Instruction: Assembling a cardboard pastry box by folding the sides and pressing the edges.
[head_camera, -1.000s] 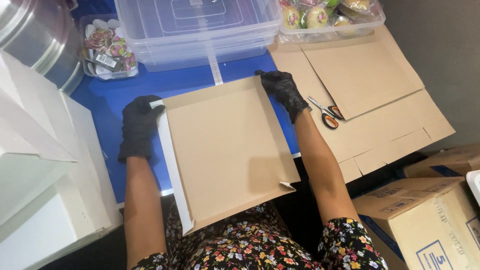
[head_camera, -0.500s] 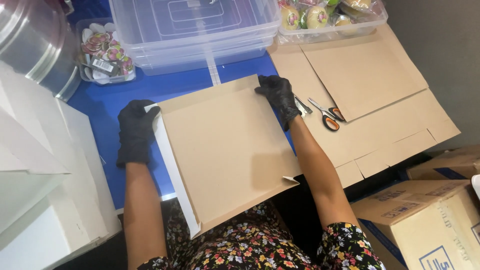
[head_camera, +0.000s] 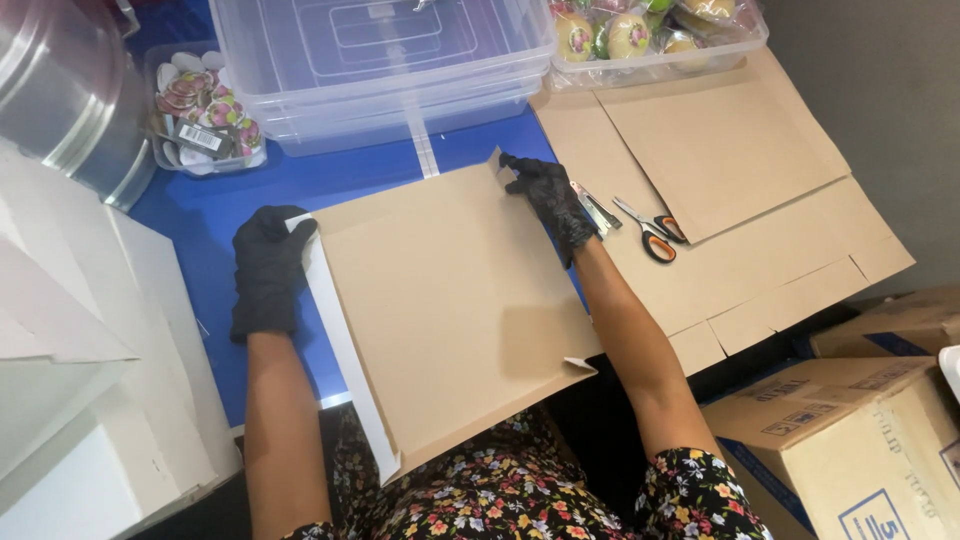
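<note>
Orange-handled scissors (head_camera: 652, 232) lie right of centre on flat brown cardboard sheets (head_camera: 740, 200). Clear plastic storage bins (head_camera: 380, 70) sit stacked at the top middle, on the blue table (head_camera: 200, 230). At upper left there's a metal pot (head_camera: 60, 90) beside a small tub of round badges (head_camera: 200, 115). Closed cardboard boxes (head_camera: 850, 440) fill the lower right corner.

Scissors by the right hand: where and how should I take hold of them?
Probably by the orange handles, coming from above. The scissors lie flat on the brown cardboard sheet, blades pointing away toward the upper left, handles on the nearer side. The right hand is just left of them, gripping the folded cardboard.
</note>
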